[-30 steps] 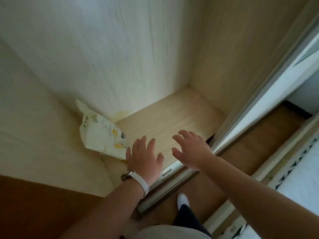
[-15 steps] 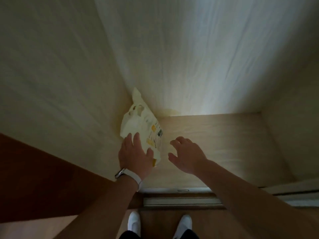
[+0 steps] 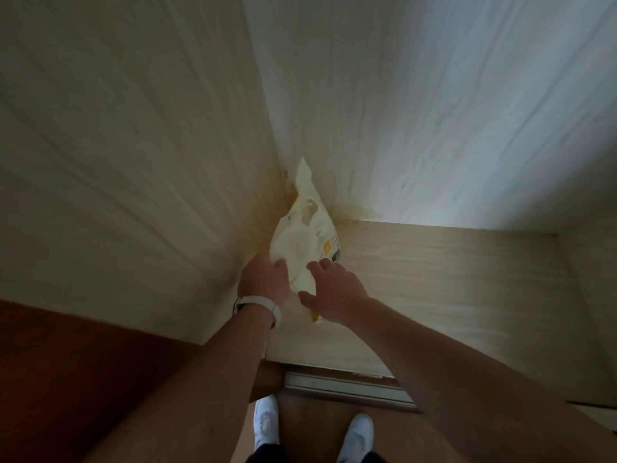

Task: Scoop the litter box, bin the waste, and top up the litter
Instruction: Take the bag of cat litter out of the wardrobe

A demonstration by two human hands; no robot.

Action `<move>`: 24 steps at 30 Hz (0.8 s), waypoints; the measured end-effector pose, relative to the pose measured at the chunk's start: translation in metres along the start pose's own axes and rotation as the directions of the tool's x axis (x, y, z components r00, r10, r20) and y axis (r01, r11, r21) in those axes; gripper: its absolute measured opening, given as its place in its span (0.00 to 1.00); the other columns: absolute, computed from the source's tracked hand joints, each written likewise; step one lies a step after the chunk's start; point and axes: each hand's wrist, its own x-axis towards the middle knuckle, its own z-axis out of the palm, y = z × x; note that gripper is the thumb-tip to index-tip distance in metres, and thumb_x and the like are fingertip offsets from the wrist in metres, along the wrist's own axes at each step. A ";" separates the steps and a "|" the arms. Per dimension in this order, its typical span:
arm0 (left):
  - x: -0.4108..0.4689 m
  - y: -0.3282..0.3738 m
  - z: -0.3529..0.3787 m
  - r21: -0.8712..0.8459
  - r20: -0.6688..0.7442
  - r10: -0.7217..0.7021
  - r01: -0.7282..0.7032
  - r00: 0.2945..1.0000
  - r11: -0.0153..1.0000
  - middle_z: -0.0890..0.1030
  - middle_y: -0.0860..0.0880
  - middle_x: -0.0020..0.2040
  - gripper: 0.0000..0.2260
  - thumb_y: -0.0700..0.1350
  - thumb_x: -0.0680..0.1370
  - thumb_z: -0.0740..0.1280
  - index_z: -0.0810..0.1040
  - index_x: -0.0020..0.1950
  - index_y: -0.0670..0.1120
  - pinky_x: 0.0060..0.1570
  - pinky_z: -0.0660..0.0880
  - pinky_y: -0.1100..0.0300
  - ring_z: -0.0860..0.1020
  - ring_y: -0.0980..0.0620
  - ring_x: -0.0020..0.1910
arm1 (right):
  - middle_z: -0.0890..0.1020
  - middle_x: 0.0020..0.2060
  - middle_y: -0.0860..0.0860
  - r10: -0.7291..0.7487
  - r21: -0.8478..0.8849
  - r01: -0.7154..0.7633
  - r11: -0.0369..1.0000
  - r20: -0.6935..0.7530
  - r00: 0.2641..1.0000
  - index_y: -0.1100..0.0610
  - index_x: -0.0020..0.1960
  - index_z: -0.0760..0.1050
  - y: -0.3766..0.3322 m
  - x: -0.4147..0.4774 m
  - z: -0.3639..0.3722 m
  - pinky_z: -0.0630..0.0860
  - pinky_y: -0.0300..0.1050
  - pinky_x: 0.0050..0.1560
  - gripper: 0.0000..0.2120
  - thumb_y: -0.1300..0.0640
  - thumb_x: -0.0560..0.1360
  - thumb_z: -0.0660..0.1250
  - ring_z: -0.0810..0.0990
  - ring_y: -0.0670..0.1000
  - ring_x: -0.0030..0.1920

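A pale litter bag (image 3: 305, 242) with yellow marks leans in the back left corner of a wooden closet floor (image 3: 434, 289) — its top points up along the wall (image 3: 417, 111). The left hand (image 3: 263, 282) has its grip on the bag's lower left edge. The right hand (image 3: 334, 292) lies on the bag's lower right side — fingers spread, not closed. A white wristband (image 3: 258, 304) is on the left wrist.
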 end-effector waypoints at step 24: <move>-0.084 0.047 -0.009 -0.159 0.039 0.691 -0.678 0.722 0.718 0.73 0.53 0.33 0.12 0.55 0.76 0.65 0.71 0.37 0.50 0.32 0.71 0.55 0.73 0.54 0.32 | 0.80 0.49 0.50 0.023 0.062 -0.003 0.998 -0.325 0.945 0.55 0.57 0.73 0.044 -0.101 -0.047 0.73 0.46 0.43 0.12 0.50 0.80 0.57 0.80 0.55 0.49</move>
